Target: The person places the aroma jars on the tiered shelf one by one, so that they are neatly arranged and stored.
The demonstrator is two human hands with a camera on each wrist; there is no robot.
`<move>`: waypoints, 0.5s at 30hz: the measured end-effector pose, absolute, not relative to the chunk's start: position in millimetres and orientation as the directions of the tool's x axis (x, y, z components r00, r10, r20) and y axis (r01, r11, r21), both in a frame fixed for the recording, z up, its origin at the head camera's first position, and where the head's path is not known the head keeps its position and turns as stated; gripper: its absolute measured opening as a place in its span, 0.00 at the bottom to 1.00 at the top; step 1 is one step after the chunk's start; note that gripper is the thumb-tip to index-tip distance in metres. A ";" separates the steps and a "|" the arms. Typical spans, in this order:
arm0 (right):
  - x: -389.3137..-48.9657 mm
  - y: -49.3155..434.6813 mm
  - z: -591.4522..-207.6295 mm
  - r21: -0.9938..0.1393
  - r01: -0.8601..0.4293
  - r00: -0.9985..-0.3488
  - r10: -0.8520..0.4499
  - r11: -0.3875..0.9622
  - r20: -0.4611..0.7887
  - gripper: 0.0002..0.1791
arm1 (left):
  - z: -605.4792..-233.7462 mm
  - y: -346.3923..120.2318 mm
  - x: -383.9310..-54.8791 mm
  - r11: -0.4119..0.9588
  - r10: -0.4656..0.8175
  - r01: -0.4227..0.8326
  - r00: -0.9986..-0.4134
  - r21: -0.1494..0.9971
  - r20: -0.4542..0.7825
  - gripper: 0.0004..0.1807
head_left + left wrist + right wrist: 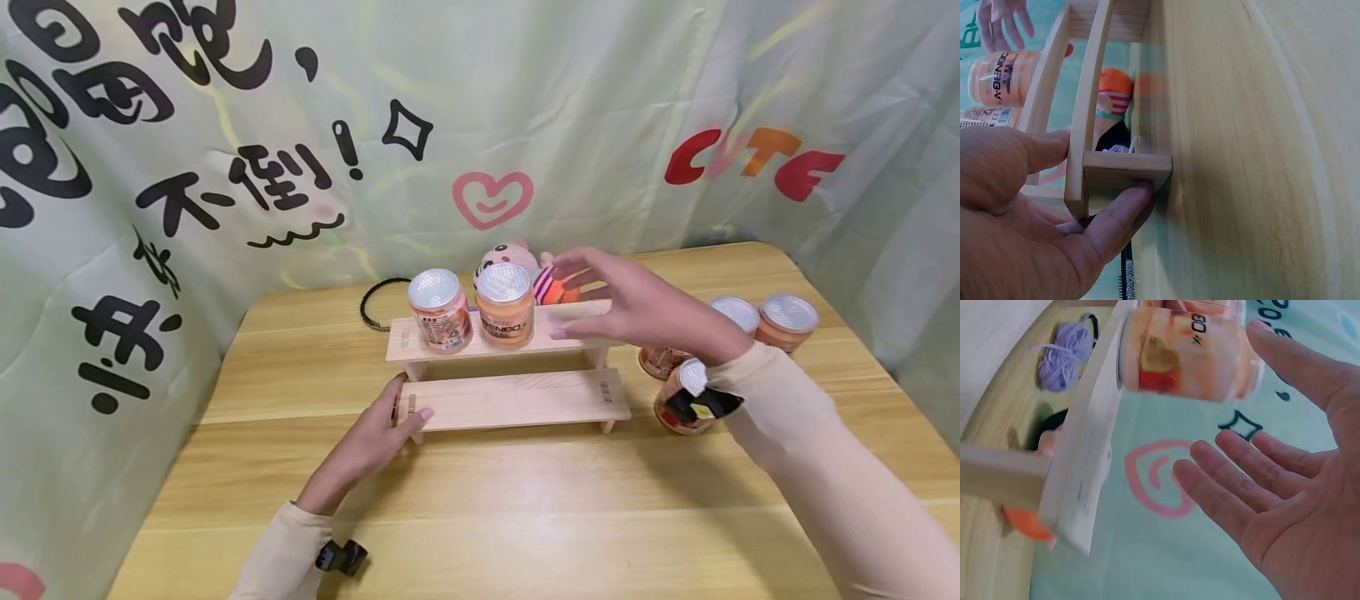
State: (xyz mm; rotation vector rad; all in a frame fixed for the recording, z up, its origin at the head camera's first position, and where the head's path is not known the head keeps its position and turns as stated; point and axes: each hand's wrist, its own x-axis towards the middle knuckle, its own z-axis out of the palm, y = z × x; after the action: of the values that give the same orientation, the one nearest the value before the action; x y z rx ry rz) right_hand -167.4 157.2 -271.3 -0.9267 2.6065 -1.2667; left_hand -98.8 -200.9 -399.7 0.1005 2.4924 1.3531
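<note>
A two-step wooden rack (517,400) stands on the table. Two canned-fruit jars with silvery lids, a left one (440,312) and a right one (506,307), sit side by side on its upper step. My left hand (378,429) grips the left end of the lower step, thumb on top; in the left wrist view its fingers (1116,215) curl under the wood. Beside the right jar, my right hand (626,300) hovers over the upper step with fingers spread and nothing held. The right wrist view shows a gap between that palm and the jar (1188,353).
Several more jars (787,321) stand on the table at the right, partly behind my right forearm. Behind the rack lie a plush toy (510,257), a black ring-shaped band (367,304) and a ball of purple yarn (1066,356). A printed curtain (600,125) hangs along the table's back edge.
</note>
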 end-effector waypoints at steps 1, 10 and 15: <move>-163.7 162.1 -271.5 -0.743 -0.471 -0.818 -0.550 0.475 0.168 0.39 | -399.5 -200.8 -98.8 0.551 0.205 -0.080 -0.952 0.831 -0.227 0.43; -129.3 210.8 -282.9 -0.709 -0.416 -0.884 -0.436 0.569 0.168 0.41 | -399.4 -200.3 -96.9 0.550 0.208 -0.069 -0.954 0.832 -0.216 0.43; -114.2 241.4 -300.7 -0.665 -0.450 -0.880 -0.423 0.596 0.216 0.41 | -399.3 -200.9 -97.0 0.557 0.206 -0.072 -0.953 0.827 -0.222 0.43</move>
State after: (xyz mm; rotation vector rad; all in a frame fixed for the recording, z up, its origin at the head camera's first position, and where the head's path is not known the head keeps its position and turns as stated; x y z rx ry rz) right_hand -114.2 241.4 -300.7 -0.7759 2.8386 -1.1989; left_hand -97.0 -200.9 -399.3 0.1107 2.5015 1.3491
